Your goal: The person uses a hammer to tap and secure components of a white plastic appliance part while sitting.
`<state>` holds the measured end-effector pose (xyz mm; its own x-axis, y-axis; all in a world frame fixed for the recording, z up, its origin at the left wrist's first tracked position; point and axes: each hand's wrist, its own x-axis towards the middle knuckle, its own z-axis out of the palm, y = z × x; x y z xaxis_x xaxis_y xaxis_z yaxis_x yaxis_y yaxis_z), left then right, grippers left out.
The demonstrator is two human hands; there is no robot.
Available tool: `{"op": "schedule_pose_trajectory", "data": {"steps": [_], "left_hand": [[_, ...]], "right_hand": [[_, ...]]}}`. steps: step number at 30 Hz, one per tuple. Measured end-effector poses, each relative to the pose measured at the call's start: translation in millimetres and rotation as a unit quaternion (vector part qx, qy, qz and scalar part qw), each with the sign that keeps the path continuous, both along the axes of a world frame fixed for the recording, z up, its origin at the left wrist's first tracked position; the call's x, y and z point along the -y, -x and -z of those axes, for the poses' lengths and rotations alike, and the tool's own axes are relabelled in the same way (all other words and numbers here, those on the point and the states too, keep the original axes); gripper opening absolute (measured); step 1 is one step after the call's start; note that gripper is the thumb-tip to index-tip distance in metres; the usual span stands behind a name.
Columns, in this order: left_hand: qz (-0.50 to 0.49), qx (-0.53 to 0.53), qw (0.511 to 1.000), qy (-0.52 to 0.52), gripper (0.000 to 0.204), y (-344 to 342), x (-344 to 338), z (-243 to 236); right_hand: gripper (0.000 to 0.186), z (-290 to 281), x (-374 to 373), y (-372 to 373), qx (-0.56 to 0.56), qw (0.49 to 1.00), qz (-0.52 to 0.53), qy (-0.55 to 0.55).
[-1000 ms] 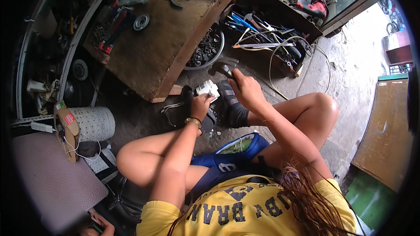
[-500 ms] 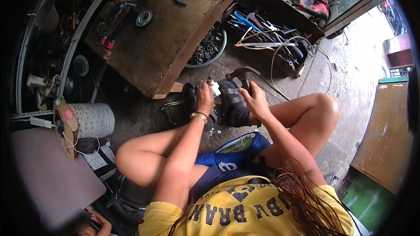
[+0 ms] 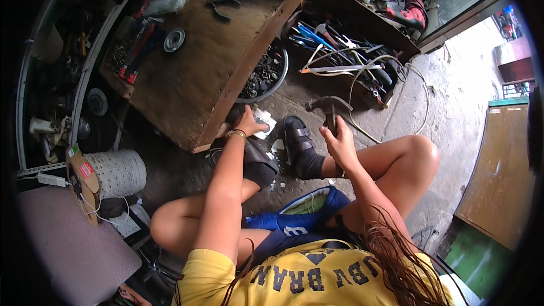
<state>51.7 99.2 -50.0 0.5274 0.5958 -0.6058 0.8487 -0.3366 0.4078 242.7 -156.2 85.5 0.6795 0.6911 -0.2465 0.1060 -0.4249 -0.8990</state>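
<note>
My right hand [image 3: 340, 146] is wrapped round the handle of a claw hammer [image 3: 329, 103], its metal head raised above the floor near my sandalled foot. Low to the floor, my left hand [image 3: 246, 122] has its fingers bent and closed at the edge of a white broken piece [image 3: 264, 119]. Whatever lies between those fingers is hidden. Smaller white fragments [image 3: 277, 145] are scattered between my feet.
A wooden table [image 3: 187, 79] stands ahead on the left, with pliers [image 3: 222, 9] on it. Beside it are a basin of small dark parts [image 3: 263, 79] and a tool box [image 3: 362, 73]. A pale cable [image 3: 426, 99] loops over the floor at the right.
My left hand has moved left, and the small upright rod-like thing it held no longer shows. More of the white piece is visible. The hammer has shifted right and slightly nearer.
</note>
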Motion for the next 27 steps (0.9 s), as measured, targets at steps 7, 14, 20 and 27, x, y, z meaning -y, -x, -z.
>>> {"op": "schedule_pose_trajectory", "data": {"steps": [7, 14, 20, 27], "left_hand": [[0.161, -0.018, 0.98, 0.114, 0.104, -6.8, 8.8, 19.8], [0.188, 0.073, 0.979, -0.033, 0.064, 1.9, 14.5, -12.6], [-0.085, 0.347, 0.926, -0.124, 0.026, 16.8, 31.0, -22.0], [-0.239, 0.341, 0.909, 0.029, 0.02, 13.8, 69.7, -62.7]], "right_hand": [[0.018, 9.4, -13.2, -3.1, 0.006, 1.0, -0.022, 0.009], [0.026, 3.9, -21.9, -1.9, -0.021, 0.995, -0.044, 0.091], [0.021, 1.8, -27.9, 3.1, 0.007, 0.997, -0.076, 0.034], [0.025, -40.5, -46.4, 0.5, 0.089, 0.986, -0.139, 0.0]]}}
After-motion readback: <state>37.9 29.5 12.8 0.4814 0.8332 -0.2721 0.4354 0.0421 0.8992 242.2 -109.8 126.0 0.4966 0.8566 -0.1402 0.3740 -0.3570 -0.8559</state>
